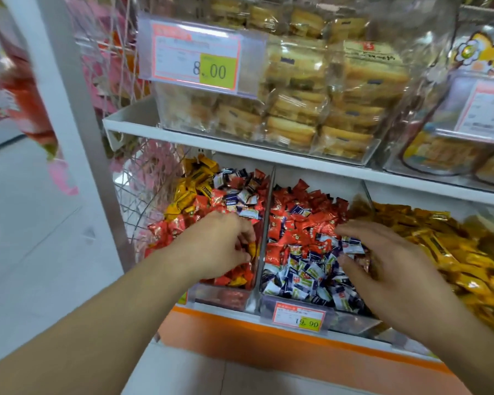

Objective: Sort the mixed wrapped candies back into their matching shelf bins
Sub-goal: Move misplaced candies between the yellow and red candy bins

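Candies: red, white-blue and yellow wrappers mixed across the left bin (226, 295) and middle bin (320, 309).
Right hand (382, 269): fingers spread over white-blue candies (303, 275); a scoop could catch reds too.
Left hand (220, 246): pinching a yellow candy (252, 249); loose pinch risks dropping it.

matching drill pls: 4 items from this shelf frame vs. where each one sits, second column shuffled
Items
1. left hand
2. right hand
3. 8.00 price tag
4. 19.90 price tag

Places
A. front of the middle bin, below the blue-and-white candies
B. in the left bin, over red candies
C. on the upper clear box of packaged biscuits
D. in the middle bin, beside the yellow candies bin

Pairs: 1-B, 2-D, 3-C, 4-A
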{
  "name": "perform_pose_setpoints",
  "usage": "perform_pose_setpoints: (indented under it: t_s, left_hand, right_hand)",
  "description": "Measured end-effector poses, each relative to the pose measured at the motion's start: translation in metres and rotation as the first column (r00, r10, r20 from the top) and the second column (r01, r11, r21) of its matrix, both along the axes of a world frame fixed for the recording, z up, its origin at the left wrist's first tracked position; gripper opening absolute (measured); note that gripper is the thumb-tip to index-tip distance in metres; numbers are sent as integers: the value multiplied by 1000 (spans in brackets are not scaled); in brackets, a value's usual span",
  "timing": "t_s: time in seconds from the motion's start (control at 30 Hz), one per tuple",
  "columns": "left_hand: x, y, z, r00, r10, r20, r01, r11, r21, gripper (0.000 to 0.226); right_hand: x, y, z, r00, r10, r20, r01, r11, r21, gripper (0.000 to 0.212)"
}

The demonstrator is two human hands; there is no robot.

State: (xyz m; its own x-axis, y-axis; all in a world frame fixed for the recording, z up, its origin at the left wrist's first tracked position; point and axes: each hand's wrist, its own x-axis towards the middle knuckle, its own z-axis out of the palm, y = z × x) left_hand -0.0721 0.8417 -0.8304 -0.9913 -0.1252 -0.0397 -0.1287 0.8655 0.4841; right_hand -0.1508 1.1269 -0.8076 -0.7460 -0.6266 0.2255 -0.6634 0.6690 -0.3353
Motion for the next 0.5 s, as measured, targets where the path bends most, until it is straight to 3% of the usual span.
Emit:
perform_pose_setpoints:
  t_s: [0.3, 0.5]
  left_hand:
    - [-3, -2, -8, 999, 9, -40, -9, 1000, 11, 24]
    - [-4, 5, -7, 993, 12, -117, -22, 996, -86, 6]
  right_hand:
    - [2, -3, -1, 1000, -4, 24, 3, 999, 32, 38]
    - [4, -1, -1, 1000, -8, 21, 7, 1000, 20, 38]
